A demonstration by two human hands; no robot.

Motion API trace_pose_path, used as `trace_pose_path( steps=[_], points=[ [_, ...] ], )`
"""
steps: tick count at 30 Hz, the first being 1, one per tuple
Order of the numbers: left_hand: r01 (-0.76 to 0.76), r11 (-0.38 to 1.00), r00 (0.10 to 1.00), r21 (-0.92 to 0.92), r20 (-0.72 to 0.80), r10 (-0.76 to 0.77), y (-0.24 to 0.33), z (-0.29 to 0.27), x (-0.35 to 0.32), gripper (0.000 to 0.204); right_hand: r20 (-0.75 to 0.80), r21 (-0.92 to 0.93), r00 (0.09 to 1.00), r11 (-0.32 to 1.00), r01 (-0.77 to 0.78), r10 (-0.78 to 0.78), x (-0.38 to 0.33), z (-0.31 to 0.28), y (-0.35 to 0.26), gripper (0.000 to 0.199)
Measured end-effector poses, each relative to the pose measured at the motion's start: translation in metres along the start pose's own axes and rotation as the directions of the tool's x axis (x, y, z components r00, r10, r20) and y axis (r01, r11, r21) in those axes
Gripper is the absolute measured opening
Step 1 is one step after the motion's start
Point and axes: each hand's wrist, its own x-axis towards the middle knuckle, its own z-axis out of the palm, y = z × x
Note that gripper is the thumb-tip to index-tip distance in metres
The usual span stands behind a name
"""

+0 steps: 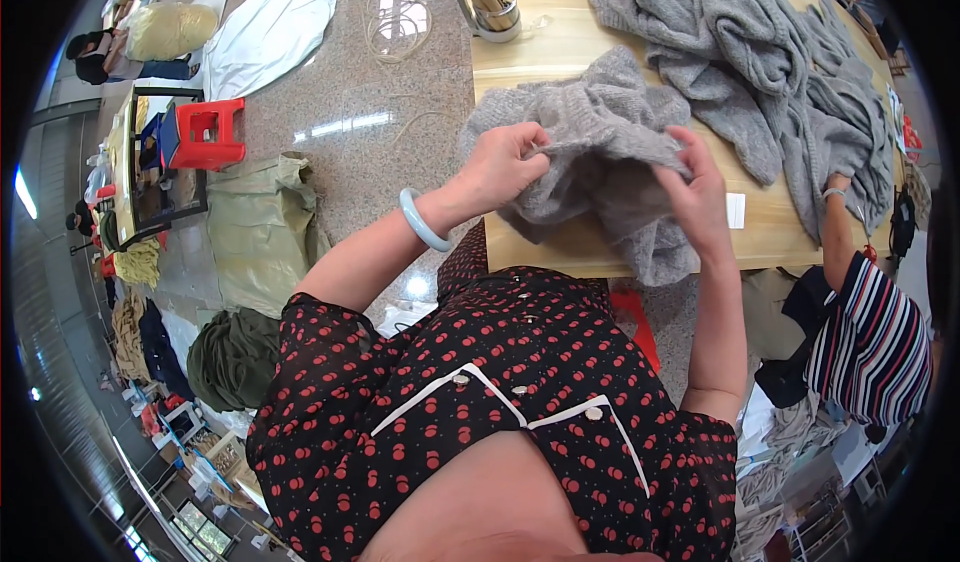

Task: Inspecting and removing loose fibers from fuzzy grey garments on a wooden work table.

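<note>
I've got the grey knit (600, 162) pinched in my left hand (510, 167) and right hand (697, 190) at the table's near edge (560, 258), so loosening up (some already hangs over) could let its weight drag it off.

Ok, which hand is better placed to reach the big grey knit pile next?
Likely the right hand: it is nearer the grey knit pile; the left hand sits farther away. Both grip a separate grey garment.

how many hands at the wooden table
3 visible: the person's left hand and right hand, both gripping the grey knit, and a co-worker's hand on the grey fabric at right. Others may be hidden.
</note>
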Motion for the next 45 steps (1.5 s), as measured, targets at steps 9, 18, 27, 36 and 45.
trace_pose_path(
  steps=[9, 18, 27, 36, 45],
  points=[
    [0.105, 0.86, 0.993, -0.5, 0.095, -0.066, 0.011, 0.0, -0.001, 0.008, 0.128, 0.152, 0.976, 0.976, 0.156, -0.176, -0.007, 0.059, -0.025, 0.021],
    [-0.108, 0.952, 0.989, -0.287, -0.128, 0.074, 0.007, 0.017, 0.003, 0.01, 0.032, 0.125, 0.99, 0.984, 0.129, -0.134, 0.003, 0.07, -0.033, 0.016],
    [-0.157, 0.97, 0.98, -0.186, -0.15, 0.13, -0.001, 0.019, 0.007, 0.009, 0.142, 0.279, 0.99, 0.959, -0.043, 0.003, 0.012, 0.066, -0.018, 0.014],
    [-0.272, 0.957, 0.885, 0.104, -0.364, 0.292, -0.008, 0.026, 0.008, 0.014, -0.095, 0.023, 0.955, 0.958, 0.285, -0.281, 0.016, 0.087, -0.013, 0.011],
    [-0.094, 0.977, 0.984, -0.19, -0.164, 0.063, -0.015, 0.023, 0.009, 0.01, 0.223, 0.275, 0.974, 0.961, -0.027, -0.036, 0.016, 0.073, -0.012, 0.012]
  ],
)
